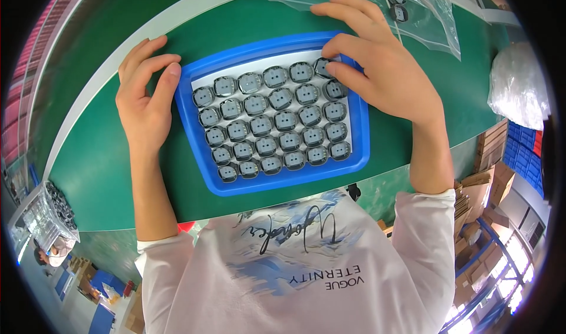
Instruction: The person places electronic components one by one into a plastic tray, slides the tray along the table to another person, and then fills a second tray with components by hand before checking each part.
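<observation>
A blue plastic tray (274, 186) with a white liner lies on the green tabletop in front of me. Rows of small grey, rounded-square parts with dark rims and two dots each (285, 120) fill it. At the tray's far right corner, the thumb and index finger of my right hand (389, 63) pinch a small rounded part (322, 67), partly covered by the fingertips; the other fingers reach out beyond the rim. My left hand (144, 95) is beside the tray's left rim, fingers loosely bent and apart, with nothing in it.
A clear plastic bag (430, 21) lies past the tray at the far right, with a few similar parts (399, 12) there. Another clear bag (519, 86) sits at the right edge. Filled bags (50, 216) stand at lower left, near another person (56, 252). Cardboard boxes (501, 181) are at right.
</observation>
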{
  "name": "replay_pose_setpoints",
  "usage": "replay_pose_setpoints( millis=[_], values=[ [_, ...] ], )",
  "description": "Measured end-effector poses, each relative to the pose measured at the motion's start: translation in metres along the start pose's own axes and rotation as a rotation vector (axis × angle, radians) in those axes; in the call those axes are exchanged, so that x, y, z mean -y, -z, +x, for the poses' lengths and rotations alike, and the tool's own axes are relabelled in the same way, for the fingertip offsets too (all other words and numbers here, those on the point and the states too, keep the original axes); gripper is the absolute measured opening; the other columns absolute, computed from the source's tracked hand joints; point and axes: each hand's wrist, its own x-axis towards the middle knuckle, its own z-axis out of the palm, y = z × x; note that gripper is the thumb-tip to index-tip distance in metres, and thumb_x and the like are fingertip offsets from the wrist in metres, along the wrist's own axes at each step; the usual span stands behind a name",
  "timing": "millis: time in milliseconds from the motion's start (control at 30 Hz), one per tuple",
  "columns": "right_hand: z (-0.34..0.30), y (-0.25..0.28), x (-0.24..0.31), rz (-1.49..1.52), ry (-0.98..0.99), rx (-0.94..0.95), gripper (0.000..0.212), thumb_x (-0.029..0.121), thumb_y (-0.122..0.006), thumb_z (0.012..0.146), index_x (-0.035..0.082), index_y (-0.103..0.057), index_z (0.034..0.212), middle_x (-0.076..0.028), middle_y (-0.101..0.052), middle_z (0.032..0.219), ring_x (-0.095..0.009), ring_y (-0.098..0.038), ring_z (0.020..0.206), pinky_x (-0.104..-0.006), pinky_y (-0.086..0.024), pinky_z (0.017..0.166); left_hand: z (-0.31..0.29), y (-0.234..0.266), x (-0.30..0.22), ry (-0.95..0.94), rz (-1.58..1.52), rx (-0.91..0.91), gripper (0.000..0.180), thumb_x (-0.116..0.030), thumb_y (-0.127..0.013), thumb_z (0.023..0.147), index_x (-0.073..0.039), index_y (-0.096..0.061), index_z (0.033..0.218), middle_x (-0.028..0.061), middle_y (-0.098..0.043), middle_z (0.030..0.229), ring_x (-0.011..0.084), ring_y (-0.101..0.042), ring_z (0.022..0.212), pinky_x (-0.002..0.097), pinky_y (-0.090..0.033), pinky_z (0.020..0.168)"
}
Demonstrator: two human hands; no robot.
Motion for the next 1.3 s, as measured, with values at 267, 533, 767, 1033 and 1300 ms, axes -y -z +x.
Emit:
replay_pose_setpoints(
  millis=[267,533,767,1033,1300],
  values=[
    [0.003,-0.011,-0.001,-0.059,-0.017,-0.044,0.012,0.006,-0.073,0.084,0.004,-0.069,0.095,-0.011,-0.052,0.147,-0.037,-0.04,0.142,-0.0466,-0.04,0.112,-0.002,-0.002,0.002,0.004,-0.001,0.003,0.014,-0.014,-0.073,0.092,-0.005,-0.076,0.101,0.0099,-0.068,0.131,0.0305,-0.051,0.135,0.0428,-0.04,0.111],
    [0.028,-0.041,-0.059,0.138,0.782,-0.539,0.018,0.012,-0.078,0.08,0.004,-0.066,0.091,-0.023,-0.05,0.141,-0.046,-0.038,0.136,-0.0518,-0.033,0.115,-0.003,0.0,0.002,-0.004,0.021,0.006,0.014,-0.014,-0.073,0.091,-0.005,-0.076,0.101,0.0096,-0.068,0.131,0.0305,-0.051,0.134,0.0426,-0.04,0.111],
    [0.028,-0.035,-0.061,0.193,0.826,-0.484,0.024,0.015,-0.08,0.078,0.004,-0.067,0.095,-0.027,-0.044,0.146,-0.048,-0.035,0.138,-0.0539,-0.031,0.115,0.0,0.004,-0.007,-0.055,0.067,0.041,0.014,-0.013,-0.074,0.088,-0.006,-0.077,0.1,0.0097,-0.065,0.136,0.0327,-0.049,0.135,0.0427,-0.04,0.111],
    [0.036,-0.054,-0.053,0.109,0.839,-0.565,0.033,0.019,-0.078,0.083,0.003,-0.07,0.112,-0.028,-0.043,0.147,-0.049,-0.036,0.137,-0.0548,-0.031,0.115,-0.004,0.005,-0.036,-0.311,0.274,0.095,0.018,-0.006,-0.073,0.083,-0.01,-0.077,0.099,0.0118,-0.057,0.146,0.0434,-0.042,0.138,0.0518,-0.034,0.114],
    [0.016,-0.022,0.034,-0.082,0.054,-0.059,0.029,0.013,-0.076,0.082,0.006,-0.075,0.11,-0.013,-0.046,0.153,-0.041,-0.036,0.142,-0.0511,-0.037,0.114,-0.017,0.017,-0.035,-0.216,0.343,0.218,0.021,-0.001,-0.066,0.087,-0.01,-0.077,0.101,0.0128,-0.049,0.155,0.0423,-0.034,0.147,0.0521,-0.031,0.118]
  ],
)
